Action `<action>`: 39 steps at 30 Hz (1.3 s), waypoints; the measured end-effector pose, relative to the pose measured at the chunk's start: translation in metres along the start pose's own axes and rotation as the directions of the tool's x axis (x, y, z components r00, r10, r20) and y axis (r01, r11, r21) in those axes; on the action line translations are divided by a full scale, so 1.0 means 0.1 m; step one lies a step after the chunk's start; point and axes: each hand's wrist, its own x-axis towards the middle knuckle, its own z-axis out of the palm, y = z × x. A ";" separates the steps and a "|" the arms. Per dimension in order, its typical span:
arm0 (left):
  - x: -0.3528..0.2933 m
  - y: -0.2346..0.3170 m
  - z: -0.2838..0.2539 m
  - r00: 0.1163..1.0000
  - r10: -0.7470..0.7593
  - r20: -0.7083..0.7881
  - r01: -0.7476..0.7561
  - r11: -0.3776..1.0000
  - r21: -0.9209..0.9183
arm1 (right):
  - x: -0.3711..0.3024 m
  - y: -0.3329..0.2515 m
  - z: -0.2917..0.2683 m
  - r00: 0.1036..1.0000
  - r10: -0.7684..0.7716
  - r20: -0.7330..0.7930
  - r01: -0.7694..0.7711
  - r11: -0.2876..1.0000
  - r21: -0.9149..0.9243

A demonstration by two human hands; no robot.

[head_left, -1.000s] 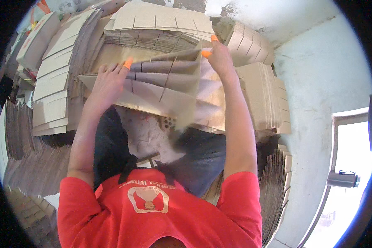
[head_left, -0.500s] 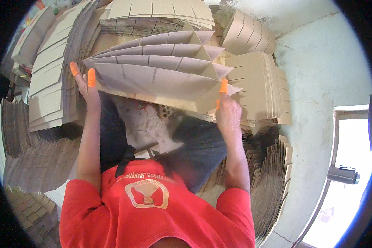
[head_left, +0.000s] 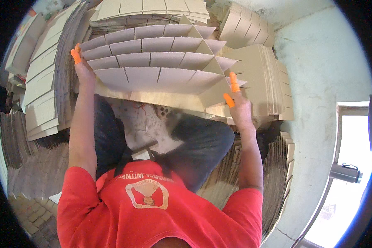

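Observation:
A grey-brown cardboard divider grid (head_left: 153,62) of slotted strips is held out in front of me, spread wide into several long cells. My left hand (head_left: 82,66), with orange finger cots, grips its left end. My right hand (head_left: 237,103), also with orange finger cots, holds its right end where the strips fold into triangular points. The grid hangs above my knees in dark trousers (head_left: 202,140) and my red shirt (head_left: 153,206).
Stacks of flat cardboard strips (head_left: 41,78) line my left side, and more stand beyond the grid (head_left: 153,10) and at the right (head_left: 268,87). Fanned cardboard piles (head_left: 33,173) lie lower left. A pale wall (head_left: 326,62) and a bright window (head_left: 351,173) are on the right.
The grid was a narrow folded bundle a second ago. My hands have moved apart, left hand leftward and right hand rightward, pulling it open into a wide lattice.

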 end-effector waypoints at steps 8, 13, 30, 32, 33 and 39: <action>0.36 -0.08 0.08 0.994 -0.105 0.007 0.105 0.994 -0.043 | -0.08 0.93 -0.30 0.897 0.165 -0.410 -0.386 0.742 -0.547; 0.66 -0.22 -0.15 0.997 -0.077 0.012 0.077 0.997 0.000 | -0.07 1.21 -0.32 0.936 0.285 -0.207 -0.352 0.732 -0.583; -0.48 0.62 0.01 0.906 0.365 0.215 -0.423 0.795 0.434 | 0.20 0.99 -0.92 0.590 0.352 -0.727 -0.039 0.911 0.410; -0.66 0.66 0.26 0.868 0.230 0.441 -0.469 0.672 0.573 | 0.32 0.66 -1.23 0.601 0.340 -0.723 -0.026 0.913 0.408; -0.75 0.67 0.41 0.835 0.140 0.532 -0.500 0.596 0.629 | 0.39 0.40 -1.36 0.694 0.370 -0.618 -0.026 0.870 0.493; -1.11 0.39 1.14 0.485 -0.004 0.874 -0.836 0.289 0.466 | 0.65 -0.27 -1.47 0.943 0.004 -0.334 0.144 0.898 0.416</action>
